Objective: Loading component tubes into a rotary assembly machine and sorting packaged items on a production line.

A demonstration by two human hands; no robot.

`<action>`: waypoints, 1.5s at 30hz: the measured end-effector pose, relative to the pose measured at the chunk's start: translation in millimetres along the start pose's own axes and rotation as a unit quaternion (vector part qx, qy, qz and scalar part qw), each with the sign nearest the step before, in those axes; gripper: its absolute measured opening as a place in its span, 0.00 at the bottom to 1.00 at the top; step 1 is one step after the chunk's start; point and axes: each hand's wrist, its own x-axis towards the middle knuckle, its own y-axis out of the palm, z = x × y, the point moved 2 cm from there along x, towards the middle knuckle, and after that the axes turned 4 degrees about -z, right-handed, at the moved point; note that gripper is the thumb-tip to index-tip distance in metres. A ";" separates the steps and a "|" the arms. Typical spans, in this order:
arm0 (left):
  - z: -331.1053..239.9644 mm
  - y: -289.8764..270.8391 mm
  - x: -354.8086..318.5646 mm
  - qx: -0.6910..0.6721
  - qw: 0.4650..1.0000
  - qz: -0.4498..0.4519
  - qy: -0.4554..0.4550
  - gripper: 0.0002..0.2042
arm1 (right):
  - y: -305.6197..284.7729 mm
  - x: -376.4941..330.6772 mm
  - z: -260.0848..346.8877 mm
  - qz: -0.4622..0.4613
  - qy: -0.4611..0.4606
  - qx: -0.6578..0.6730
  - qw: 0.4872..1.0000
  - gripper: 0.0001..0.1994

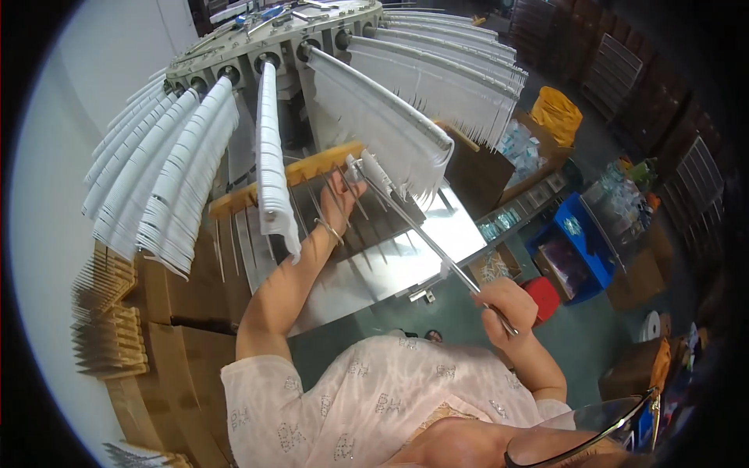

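Observation:
My right hand (507, 308) is closed round the near end of a long metal rod (425, 238), which slants up and away to the left. A bunch of thin white pieces (376, 168) sits near the rod's far end. There my left hand (340, 199) has its fingers closed beside the rod, next to a wooden bar (324, 162) fitted with several metal prongs. What those fingers hold is too small to make out. Just left of this hand hangs a machine arm loaded with white strips (269, 148); another loaded arm (382, 101) reaches out above the rod.
A round machine head (273, 35) carries several loaded arms, with tools on top. Below the hands lies a shiny metal table (374, 269). Pronged wooden racks (117, 343) and cardboard boxes (191, 366) stand at left. At right are a blue bin (585, 249) and a red container (541, 298).

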 end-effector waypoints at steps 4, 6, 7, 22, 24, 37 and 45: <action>8.4 6.5 13.1 -0.544 0.805 -0.027 -0.234 0.08 | 20.6 19.2 14.4 0.009 -0.010 -0.050 0.999 0.07; -26.7 10.6 6.6 -0.339 0.919 -0.046 -0.197 0.10 | 26.1 26.5 17.1 -0.004 -0.008 -0.068 0.998 0.06; -40.6 11.3 -5.3 -0.340 0.918 -0.043 -0.198 0.10 | 28.6 29.2 20.9 0.002 -0.005 -0.076 0.997 0.06; -15.2 0.7 16.6 -0.361 0.889 0.034 -0.279 0.14 | 1.1 7.9 29.2 -0.015 -0.028 -0.107 0.994 0.06; -29.3 13.6 19.2 -0.332 0.888 0.025 -0.317 0.16 | 12.4 14.4 19.0 -0.023 -0.025 -0.107 0.994 0.07; -27.9 19.8 3.5 -0.376 0.871 -0.026 -0.314 0.07 | -16.1 -31.1 18.1 -0.080 0.013 -0.075 0.994 0.08; -21.4 48.1 25.4 -0.395 0.845 -0.044 -0.358 0.06 | 10.7 5.0 -3.6 -0.078 0.025 -0.106 0.991 0.07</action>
